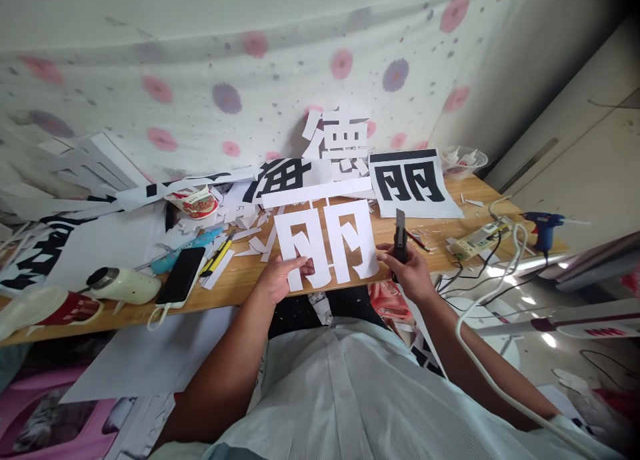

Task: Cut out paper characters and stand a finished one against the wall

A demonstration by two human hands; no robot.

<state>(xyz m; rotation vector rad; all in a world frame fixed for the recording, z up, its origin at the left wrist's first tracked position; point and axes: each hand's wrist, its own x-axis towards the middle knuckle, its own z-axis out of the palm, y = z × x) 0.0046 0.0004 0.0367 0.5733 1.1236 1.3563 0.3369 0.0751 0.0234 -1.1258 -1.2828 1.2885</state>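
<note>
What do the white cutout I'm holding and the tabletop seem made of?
White cutout: matte, probably foam board or stiff card, since its face looks flat while held. Tabletop: wood or perhaps laminate, smooth-looking, judging by its yellow-brown colour.

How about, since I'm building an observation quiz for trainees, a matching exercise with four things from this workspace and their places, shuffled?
Things:
1. White cut-out character
2. Blue glue gun
3. Black-screened smartphone
4. Dark utility knife

Places:
A. At the right end of the wooden table
B. In the right hand
C. In the left hand
D. Beside the yellow-and-black cutter

Right pairs: 1-C, 2-A, 3-D, 4-B
</note>
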